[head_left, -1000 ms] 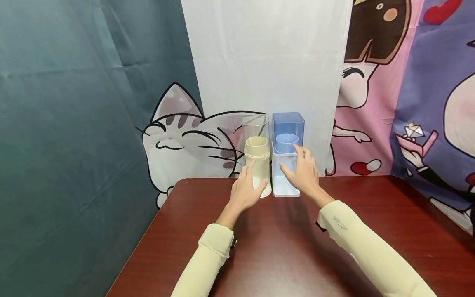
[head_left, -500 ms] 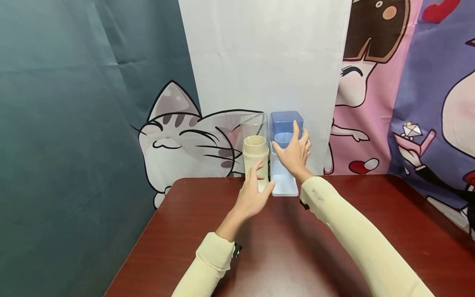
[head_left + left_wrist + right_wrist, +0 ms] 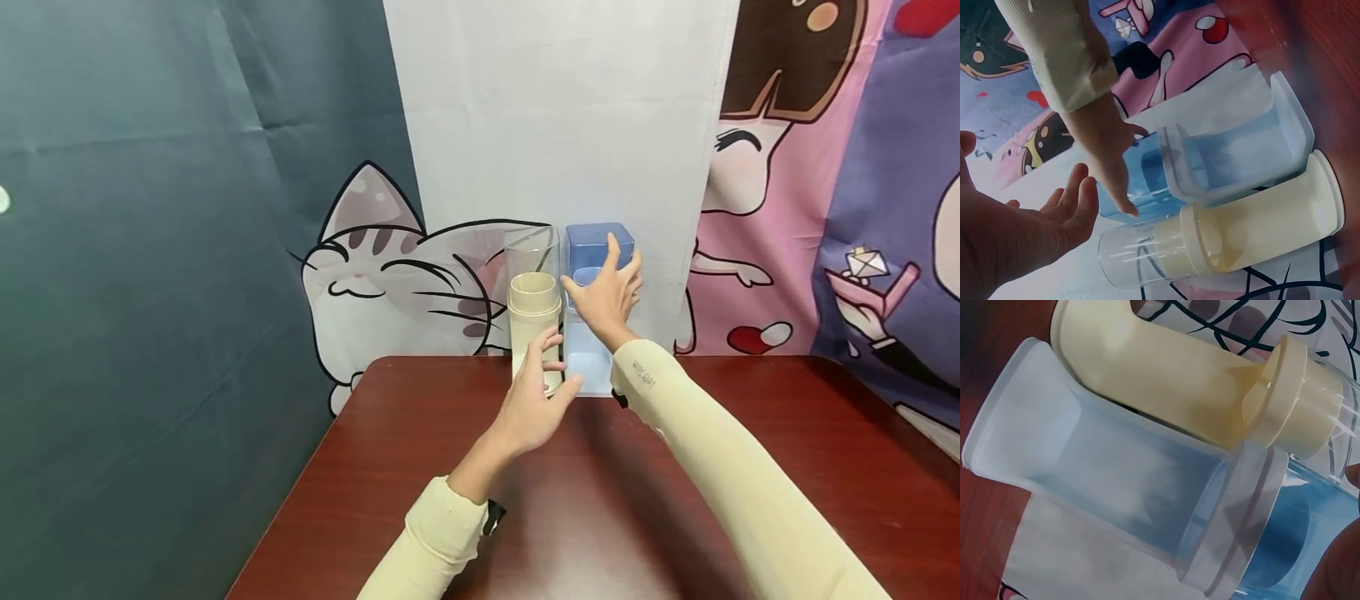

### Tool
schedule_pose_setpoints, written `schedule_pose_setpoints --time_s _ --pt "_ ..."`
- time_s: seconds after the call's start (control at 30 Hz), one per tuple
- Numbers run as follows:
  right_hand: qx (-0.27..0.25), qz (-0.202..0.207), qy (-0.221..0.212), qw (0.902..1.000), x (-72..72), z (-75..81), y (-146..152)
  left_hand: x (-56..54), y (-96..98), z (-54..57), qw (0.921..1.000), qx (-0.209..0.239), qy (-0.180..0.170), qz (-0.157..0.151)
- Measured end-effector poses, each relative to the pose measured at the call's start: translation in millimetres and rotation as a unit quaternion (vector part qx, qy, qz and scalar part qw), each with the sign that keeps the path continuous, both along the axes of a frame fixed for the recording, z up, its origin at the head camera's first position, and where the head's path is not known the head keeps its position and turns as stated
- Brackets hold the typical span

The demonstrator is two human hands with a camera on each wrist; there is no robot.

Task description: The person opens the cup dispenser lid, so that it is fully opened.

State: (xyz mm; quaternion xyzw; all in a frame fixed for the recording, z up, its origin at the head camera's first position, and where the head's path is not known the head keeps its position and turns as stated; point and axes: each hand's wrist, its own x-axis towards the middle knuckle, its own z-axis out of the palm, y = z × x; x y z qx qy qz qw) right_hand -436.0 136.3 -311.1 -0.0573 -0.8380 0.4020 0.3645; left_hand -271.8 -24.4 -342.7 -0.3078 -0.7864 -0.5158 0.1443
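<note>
Two upright holders stand side by side at the table's far edge. The right one has a white, open-fronted stand with a see-through blue square cover on top. My right hand holds this cover, thumb on its left side and fingers on its right. The other holder has a cream stand under a clear round cover; it looks like a cup dispenser. My left hand hovers before the cream stand, fingers spread and holding nothing. In the right wrist view, only a bit of the right hand shows.
The dark red table stretches toward me. Behind it hangs a printed cloth with a cartoon cat, a white band and a pink section. A dark green cloth hangs on the left.
My right hand has moved up and in from beside the blue cover, and now holds it. My left hand has drawn back slightly from the cream stand. Both holders stay put.
</note>
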Motion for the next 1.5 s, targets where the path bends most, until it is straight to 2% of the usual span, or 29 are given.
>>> schedule_pose_setpoints --time_s 0.27,0.4,0.57,0.73,1.03,1.3,1.43,1.5 --pt "0.044 -0.014 0.024 0.9986 -14.2 -7.3 -7.5 4.8 -10.7 8.0 0.9998 0.018 -0.008 0.003" --pt "0.054 -0.025 0.040 0.9975 -12.1 -8.4 2.9 6.3 -8.0 7.3 0.9995 0.019 -0.020 -0.014" --pt "0.052 -0.002 0.028 0.9983 -4.0 -7.0 16.8 7.5 -6.8 5.3 0.9987 0.031 -0.035 -0.021" --pt "0.038 0.015 0.029 0.9987 9.9 -8.8 25.6 10.5 -7.2 3.4 0.9979 0.039 -0.041 -0.033" --pt "0.036 0.034 0.043 0.9978 35.2 -9.9 31.2 16.6 -9.7 -1.5 0.9971 0.036 -0.058 -0.033" --pt "0.042 0.063 0.051 0.9958 67.9 -10.6 41.1 17.3 -17.6 -5.3 0.9978 0.028 -0.055 -0.025" --pt "0.043 0.082 0.066 0.9935 86.6 -11.5 44.4 33.2 -27.1 16.1 0.9971 0.028 -0.066 -0.024" --pt "0.045 0.092 0.079 0.9915 95.9 -11.4 45.8 33.6 -31.4 20.2 0.9968 0.028 -0.071 -0.022"
